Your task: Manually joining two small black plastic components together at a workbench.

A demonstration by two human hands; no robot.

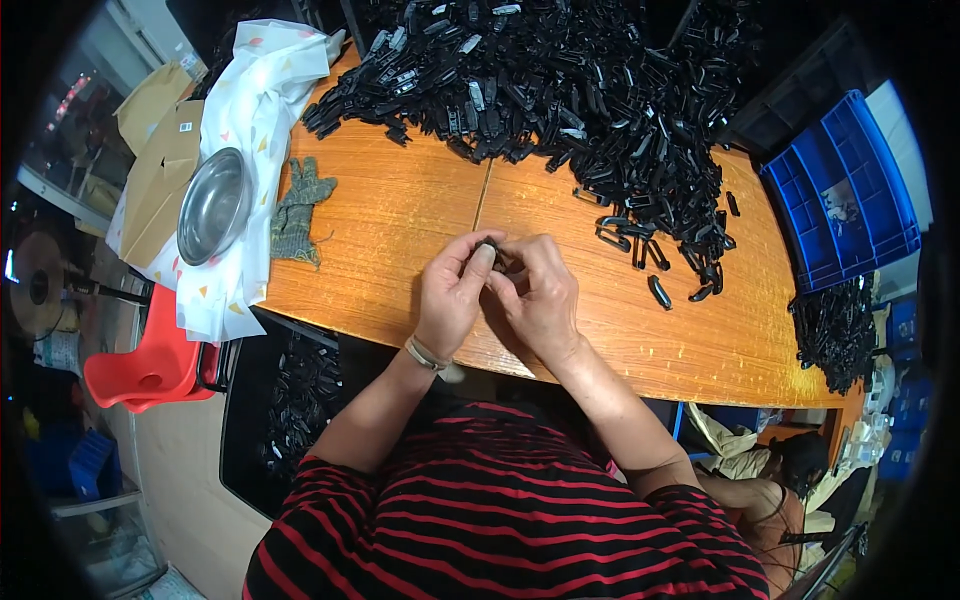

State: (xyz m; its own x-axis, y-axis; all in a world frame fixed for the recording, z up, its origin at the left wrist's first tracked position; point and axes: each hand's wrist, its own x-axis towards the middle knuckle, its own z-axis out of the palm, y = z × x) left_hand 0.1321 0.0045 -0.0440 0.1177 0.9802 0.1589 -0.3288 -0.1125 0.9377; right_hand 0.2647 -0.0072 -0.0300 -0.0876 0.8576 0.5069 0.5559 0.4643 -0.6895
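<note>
Over the near half of the wooden table (pixel 380 250), my left hand (pixel 452 290) and my right hand (pixel 540 295) meet, fingers bent and closed together. Between the fingertips is a small dark piece (pixel 489 243), mostly covered by my thumbs and fingers; its kind cannot be made out. Beyond my hands rises a large heap of black plastic parts (pixel 560 100), long and narrow, some with pale shiny faces. Several loose black parts (pixel 635 240) lie to the right of my right hand, one of them (pixel 660 292) nearest the front edge.
At left, a metal bowl (pixel 215 205) rests on a patterned white sheet (pixel 255 110), beside a grey-green glove (pixel 298 215). A red chair (pixel 150 365) and a black bin of parts (pixel 290 400) stand below. A blue crate (pixel 845 190) is at right; another person (pixel 770 500) sits lower right.
</note>
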